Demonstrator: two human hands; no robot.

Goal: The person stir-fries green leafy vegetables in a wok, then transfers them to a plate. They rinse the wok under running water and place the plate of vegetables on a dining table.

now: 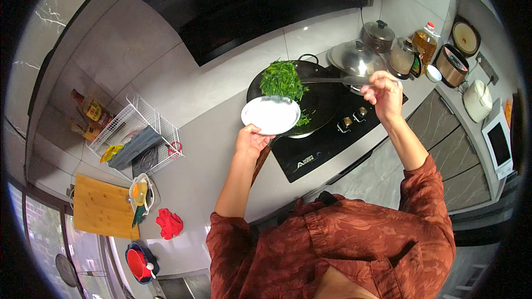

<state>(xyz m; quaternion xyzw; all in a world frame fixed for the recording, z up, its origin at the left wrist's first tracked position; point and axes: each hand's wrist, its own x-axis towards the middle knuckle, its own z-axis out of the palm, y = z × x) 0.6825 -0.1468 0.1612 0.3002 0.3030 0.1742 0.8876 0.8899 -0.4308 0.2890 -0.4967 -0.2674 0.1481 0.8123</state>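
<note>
My left hand (pixel 250 143) grips the near rim of a white plate (pixel 269 117), which is tilted over the left part of a black wok (pixel 324 106). In my right hand (pixel 385 95) is the end of a long-handled spatula (pixel 326 79), reaching left across the wok. A heap of chopped cooked greens (pixel 282 79) sits at the spatula's far end, just above the plate's far edge, and hides its blade. Some loose greens (pixel 305 117) lie in the wok. The wok's wooden handle (pixel 260 164) points towards me, partly behind my left forearm.
The wok stands on a black glass gas hob (pixel 309 166), under a dark range hood (pixel 266 16). A domed steel lid (pixel 353 56), a lidded pot (pixel 379 36) and an oil bottle (pixel 424 43) stand right. Leftward are a white wire rack (pixel 176 133), a wooden cutting board (pixel 104 205) and a red cloth (pixel 169 223).
</note>
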